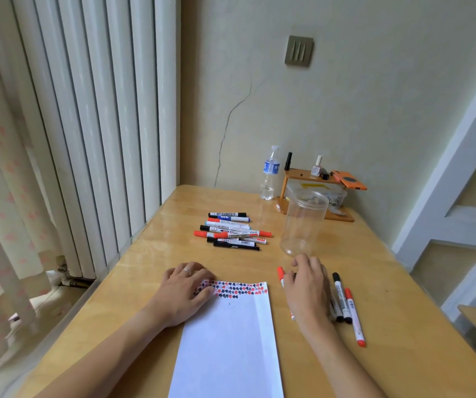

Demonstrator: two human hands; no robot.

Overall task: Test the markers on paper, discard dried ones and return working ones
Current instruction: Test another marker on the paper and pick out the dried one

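A white sheet of paper (228,340) with a red-and-black patterned top strip lies on the wooden table (403,354) in front of me. My left hand (186,291) rests on its top left corner, fingers loosely bent. My right hand (307,285) lies palm down to the right of the paper, over a few markers; a red-capped marker (280,274) shows at its left, a black-capped marker (340,294) and a red marker (354,317) at its right. A pile of several markers (232,231) lies farther back. An empty clear plastic jar (303,222) stands behind my right hand.
At the back right stand a water bottle (270,173) and a small wooden shelf (314,179) with a nail polish bottle, an orange phone and a clear box beneath. A white radiator (87,124) and curtain run along the left; the table edge drops at the right.
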